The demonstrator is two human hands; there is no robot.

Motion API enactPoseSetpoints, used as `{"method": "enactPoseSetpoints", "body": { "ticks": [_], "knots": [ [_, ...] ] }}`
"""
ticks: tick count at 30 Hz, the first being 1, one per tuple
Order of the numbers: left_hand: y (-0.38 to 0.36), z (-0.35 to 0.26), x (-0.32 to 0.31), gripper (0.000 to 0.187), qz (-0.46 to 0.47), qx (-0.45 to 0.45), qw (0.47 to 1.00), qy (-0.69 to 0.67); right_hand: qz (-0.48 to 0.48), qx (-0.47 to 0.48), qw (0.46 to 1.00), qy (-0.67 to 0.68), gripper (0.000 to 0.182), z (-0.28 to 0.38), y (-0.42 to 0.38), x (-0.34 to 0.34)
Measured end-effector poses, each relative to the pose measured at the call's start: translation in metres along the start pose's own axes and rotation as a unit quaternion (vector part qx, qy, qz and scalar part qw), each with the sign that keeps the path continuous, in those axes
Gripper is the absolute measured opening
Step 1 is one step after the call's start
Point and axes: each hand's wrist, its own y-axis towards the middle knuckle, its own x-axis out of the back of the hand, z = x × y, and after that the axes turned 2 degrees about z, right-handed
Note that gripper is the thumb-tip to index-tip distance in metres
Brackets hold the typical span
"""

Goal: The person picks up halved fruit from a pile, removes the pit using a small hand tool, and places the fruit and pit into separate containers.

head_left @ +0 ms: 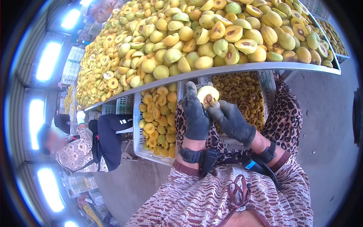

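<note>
My left hand (pixel 196 113), in a dark grey glove, holds a halved yellow fruit (pixel 208 96) with its cut face and brown centre showing. Gloved in grey as well, my right hand (pixel 233 120) has its fingers closed at the fruit's lower right edge; a thin dark curved thing shows over the cut face, too small to make out. Both hands are just below the metal rim (pixel 227 69) of a table heaped with yellow-green fruit (pixel 162 49).
A white crate (pixel 138 145) of pitted halves stands left of my hands. Behind them, another crate (pixel 266 85) holds small brownish pieces (pixel 242 90). At the left sits another person (pixel 90 143) in a patterned top. More fruit crates (pixel 341 56) stand at the far right.
</note>
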Motion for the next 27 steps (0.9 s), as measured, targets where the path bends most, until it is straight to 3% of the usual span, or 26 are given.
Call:
{"method": "enactPoseSetpoints", "body": {
  "ticks": [2, 4, 6, 8, 9, 11, 13, 16, 18, 20, 21, 22, 25, 27],
  "knots": [
    [0.004, 0.001, 0.006, 0.057, 0.033, 0.026, 0.999, 0.004, 0.011, -0.062, 0.994, 0.093, 0.031, -0.009, 0.003, -0.005],
    [0.003, -0.002, 0.003, 0.056, 0.025, 0.045, 0.998, -0.021, 0.011, -0.07, 0.993, 0.096, 0.031, -0.016, 0.003, -0.008],
    [0.0, 0.001, 0.0, 0.053, 0.007, 0.019, 0.999, -0.025, 0.01, -0.08, 0.992, 0.098, 0.031, -0.027, 0.002, -0.012],
    [-0.003, -0.002, -0.006, 0.051, -0.01, -0.01, 1.0, 0.011, -0.031, 0.038, 0.998, 0.036, 0.03, -0.038, 0.003, -0.016],
    [-0.005, -0.003, -0.006, 0.051, 0.001, -0.041, 0.999, 0.023, -0.03, 0.036, 0.998, 0.035, 0.03, -0.034, 0.001, -0.016],
    [-0.002, -0.004, -0.002, 0.05, 0.009, -0.072, 0.997, 0.031, -0.001, -0.024, 0.987, 0.156, 0.029, -0.022, -0.003, -0.014],
    [0.005, -0.006, 0.007, 0.046, 0.108, -0.052, 0.991, 0.054, 0.016, -0.057, 0.988, 0.142, 0.029, -0.023, -0.006, -0.009],
    [-0.005, 0.002, -0.005, 0.04, 0.003, -0.127, 0.992, -0.016, 0.012, -0.077, 0.989, 0.125, 0.024, -0.013, -0.008, -0.017],
    [-0.007, 0.011, 0.004, 0.03, 0.015, -0.052, 0.989, -0.141, -0.049, 0.039, 0.998, 0.0, 0.024, -0.028, -0.005, -0.02],
    [-0.006, 0.022, 0.001, 0.033, -0.005, -0.054, 0.981, -0.186, -0.014, 0.001, 1.0, 0.028, 0.022, -0.037, -0.005, -0.016],
    [-0.006, 0.018, 0.002, 0.031, 0.008, -0.067, 0.982, -0.176, 0.004, 0.031, 0.998, -0.055, 0.024, -0.042, -0.009, -0.012],
    [-0.009, 0.013, 0.001, 0.03, 0.025, -0.073, 0.983, -0.167, 0.015, -0.103, 0.991, 0.079, 0.029, -0.033, -0.009, -0.013],
    [-0.018, -0.005, 0.0, 0.026, 0.047, -0.176, 0.979, -0.094, 0.037, -0.078, 0.995, 0.042, 0.032, -0.01, -0.019, -0.015],
    [-0.024, -0.017, 0.001, 0.028, 0.075, -0.158, 0.98, -0.097, 0.051, -0.055, 0.997, 0.015, 0.038, 0.001, -0.03, -0.017]
  ]
}}
